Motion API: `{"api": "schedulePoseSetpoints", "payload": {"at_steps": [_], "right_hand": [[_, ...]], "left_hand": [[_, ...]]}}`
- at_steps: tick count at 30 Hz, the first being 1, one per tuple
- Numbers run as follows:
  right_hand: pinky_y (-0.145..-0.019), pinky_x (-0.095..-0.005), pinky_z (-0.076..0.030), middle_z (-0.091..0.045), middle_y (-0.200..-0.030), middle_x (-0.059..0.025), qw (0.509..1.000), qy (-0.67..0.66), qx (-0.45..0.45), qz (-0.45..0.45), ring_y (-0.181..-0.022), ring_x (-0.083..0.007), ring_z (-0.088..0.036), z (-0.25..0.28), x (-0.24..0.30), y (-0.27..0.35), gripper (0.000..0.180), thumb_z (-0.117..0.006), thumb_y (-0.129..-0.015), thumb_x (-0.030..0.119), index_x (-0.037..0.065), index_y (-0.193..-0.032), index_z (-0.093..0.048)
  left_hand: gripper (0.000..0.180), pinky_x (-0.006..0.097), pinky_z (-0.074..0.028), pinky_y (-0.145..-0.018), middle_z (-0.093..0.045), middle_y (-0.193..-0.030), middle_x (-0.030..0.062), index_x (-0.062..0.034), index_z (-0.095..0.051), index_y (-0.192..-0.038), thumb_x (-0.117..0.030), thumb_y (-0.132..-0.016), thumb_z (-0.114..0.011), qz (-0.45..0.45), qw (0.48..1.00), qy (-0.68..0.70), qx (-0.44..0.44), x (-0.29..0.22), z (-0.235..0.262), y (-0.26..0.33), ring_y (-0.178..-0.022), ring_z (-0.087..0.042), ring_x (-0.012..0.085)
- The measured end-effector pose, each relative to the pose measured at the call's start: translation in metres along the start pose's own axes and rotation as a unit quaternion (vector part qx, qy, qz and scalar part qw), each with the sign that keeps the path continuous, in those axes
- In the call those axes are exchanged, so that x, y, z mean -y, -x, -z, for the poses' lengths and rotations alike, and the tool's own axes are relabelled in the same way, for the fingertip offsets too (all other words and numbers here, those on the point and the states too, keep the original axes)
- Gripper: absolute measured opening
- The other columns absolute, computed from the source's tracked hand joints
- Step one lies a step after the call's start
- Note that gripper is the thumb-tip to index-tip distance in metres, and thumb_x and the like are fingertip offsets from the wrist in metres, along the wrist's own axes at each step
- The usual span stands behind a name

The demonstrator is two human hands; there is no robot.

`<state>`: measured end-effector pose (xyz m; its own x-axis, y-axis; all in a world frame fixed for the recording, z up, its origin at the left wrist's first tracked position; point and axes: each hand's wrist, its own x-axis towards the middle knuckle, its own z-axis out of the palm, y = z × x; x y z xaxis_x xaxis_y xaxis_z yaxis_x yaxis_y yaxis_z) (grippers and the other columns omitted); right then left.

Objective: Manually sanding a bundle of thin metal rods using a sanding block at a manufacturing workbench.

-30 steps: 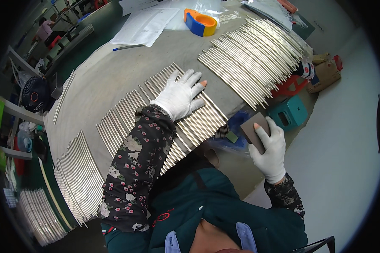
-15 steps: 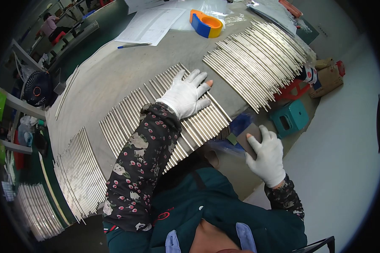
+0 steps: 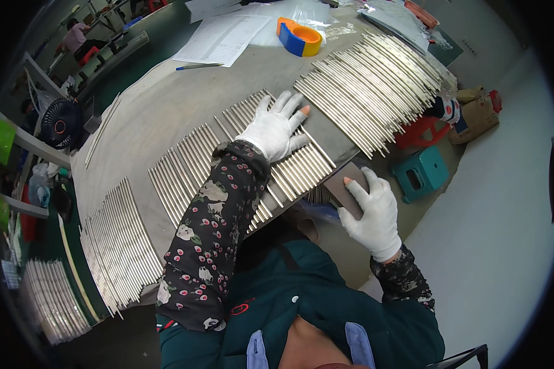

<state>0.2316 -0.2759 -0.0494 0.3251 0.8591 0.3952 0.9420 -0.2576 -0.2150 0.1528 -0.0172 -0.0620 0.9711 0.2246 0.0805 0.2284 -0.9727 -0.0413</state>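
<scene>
My left hand (image 3: 277,126), in a white glove, lies flat with fingers spread on a row of thin silver metal rods (image 3: 240,163) laid side by side on the grey table (image 3: 160,111). My right hand (image 3: 370,206), also gloved, grips a flat grey-brown block (image 3: 343,184) at the table's near edge, against the ends of the rods. A second batch of rods (image 3: 366,83) lies to the right, a third batch (image 3: 114,243) to the left.
An orange and blue tape dispenser (image 3: 298,35), paper sheets (image 3: 223,38) and a blue pen (image 3: 198,66) lie at the table's far side. A teal stool (image 3: 420,173), a red stool (image 3: 417,130) and a cardboard box (image 3: 474,114) stand on the floor at right. A fan (image 3: 60,123) stands at left.
My right hand has brought the block up from beside the table to the rod ends at the near edge. My left hand stays pressed on the rods.
</scene>
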Motion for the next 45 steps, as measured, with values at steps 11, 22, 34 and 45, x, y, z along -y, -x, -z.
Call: {"api": "schedulePoseSetpoints", "payload": {"at_steps": [11,22,34,45], "right_hand": [[-0.088,-0.0435,-0.046,-0.052,-0.123,-0.0237,0.999,-0.027,0.028,-0.036,-0.104,-0.0371,-0.052,-0.001,-0.010,0.023,0.051,-0.073,-0.064,0.023,0.007,-0.111,-0.064],[-0.086,-0.0430,-0.046,-0.050,-0.124,-0.0233,0.997,-0.078,-0.022,-0.005,-0.101,-0.0360,-0.052,-0.017,0.028,0.006,0.052,-0.073,-0.064,0.021,0.008,-0.113,-0.062],[-0.081,-0.0452,-0.047,-0.050,-0.122,-0.0266,0.970,-0.174,0.022,0.169,-0.098,-0.0376,-0.055,-0.016,0.049,-0.008,0.061,-0.075,-0.061,0.019,0.011,-0.119,-0.058],[-0.084,-0.0426,-0.047,-0.050,-0.121,-0.0257,0.990,-0.079,-0.053,0.104,-0.102,-0.0369,-0.052,-0.025,0.034,-0.009,0.055,-0.073,-0.065,0.020,0.008,-0.117,-0.060]], "left_hand": [[0.068,0.053,-0.021,-0.112,-0.028,-0.149,0.0193,-0.0089,-0.035,-0.142,-0.049,-0.089,-0.051,-0.064,0.997,0.049,-0.012,0.042,0.021,0.094,-0.139,-0.027,0.0370],[0.063,0.054,-0.019,-0.113,-0.029,-0.150,0.0171,-0.0116,-0.041,-0.140,-0.050,-0.090,-0.047,-0.024,0.999,0.020,-0.016,0.026,0.003,0.067,-0.140,-0.026,0.0341],[0.064,0.055,-0.018,-0.113,-0.030,-0.150,0.0146,-0.0135,-0.037,-0.143,-0.053,-0.093,-0.041,-0.007,0.999,0.016,-0.027,0.023,-0.008,0.045,-0.140,-0.026,0.0331],[0.065,0.055,-0.019,-0.112,-0.030,-0.151,0.0139,-0.0151,-0.036,-0.144,-0.055,-0.092,-0.041,0.004,1.000,0.014,-0.013,0.019,-0.006,0.040,-0.140,-0.026,0.0325]]}}
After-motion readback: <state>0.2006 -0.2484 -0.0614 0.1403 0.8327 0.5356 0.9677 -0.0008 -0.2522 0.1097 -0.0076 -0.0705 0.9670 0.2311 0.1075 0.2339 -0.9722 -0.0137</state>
